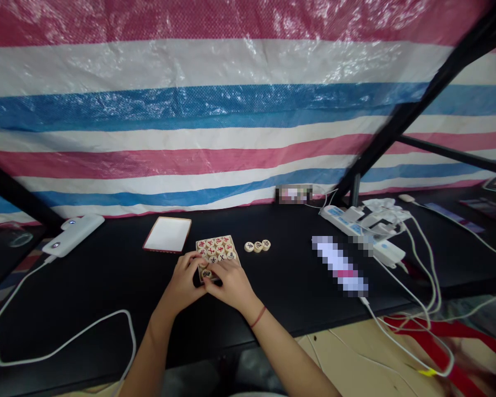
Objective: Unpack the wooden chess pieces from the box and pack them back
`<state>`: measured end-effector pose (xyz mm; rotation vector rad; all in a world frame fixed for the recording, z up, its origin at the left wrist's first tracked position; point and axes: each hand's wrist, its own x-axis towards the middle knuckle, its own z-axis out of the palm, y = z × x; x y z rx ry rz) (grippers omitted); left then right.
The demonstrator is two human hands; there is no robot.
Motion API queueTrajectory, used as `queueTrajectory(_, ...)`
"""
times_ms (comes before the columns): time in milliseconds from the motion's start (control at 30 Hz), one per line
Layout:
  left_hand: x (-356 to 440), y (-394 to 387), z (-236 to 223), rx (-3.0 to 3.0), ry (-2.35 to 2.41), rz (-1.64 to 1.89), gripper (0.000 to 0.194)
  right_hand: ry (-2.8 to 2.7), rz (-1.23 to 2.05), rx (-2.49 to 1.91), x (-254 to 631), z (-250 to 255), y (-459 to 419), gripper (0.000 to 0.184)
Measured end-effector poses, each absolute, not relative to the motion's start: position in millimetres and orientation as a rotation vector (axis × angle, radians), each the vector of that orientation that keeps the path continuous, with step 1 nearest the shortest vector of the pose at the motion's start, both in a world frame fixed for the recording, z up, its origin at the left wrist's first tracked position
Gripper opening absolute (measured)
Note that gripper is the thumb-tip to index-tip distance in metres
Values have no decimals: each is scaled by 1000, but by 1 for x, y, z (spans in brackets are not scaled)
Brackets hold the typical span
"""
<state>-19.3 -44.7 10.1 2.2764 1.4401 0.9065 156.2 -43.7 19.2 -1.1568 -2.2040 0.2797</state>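
Note:
A shallow open box (236, 246) stands on the black table, filled with rows of round Chinese chess pieces (220, 250) with red and black characters. My left hand (187, 278) curls over the box's near left corner, fingertips on a piece there. From the right, my right hand (229, 281) bends over the near side, thumb and forefinger closed around a black-marked piece (206, 273). Both thumbs almost meet at the front edge. My fingers hide part of the nearest rows. To the right of the box, three loose pieces (258, 246) lie in a row.
Behind and left lies the box lid (167, 234), white inside up. A white power bank (75, 234) with a looping cable sits at far left. On the right are a blurred-out phone (341, 267), a crowded power strip (343, 219) and trailing cables. Striped plastic sheeting (190, 110) hangs behind.

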Motion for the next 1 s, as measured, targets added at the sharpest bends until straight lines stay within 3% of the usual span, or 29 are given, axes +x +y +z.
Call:
queueTrajectory(267, -20, -44, 8, 2280, 1435, 910, 35, -2203, 297, -1109, 158, 20, -44, 7)
queueTrajectory(767, -18, -45, 10, 2270, 1426, 915, 28, -1959, 354, -1045, 160, 22, -44, 12)
queueTrajectory(1000, -18, -47, 13, 2295, 1439, 880, 21, -1439, 193, -1275, 199, 20, -21, 20)
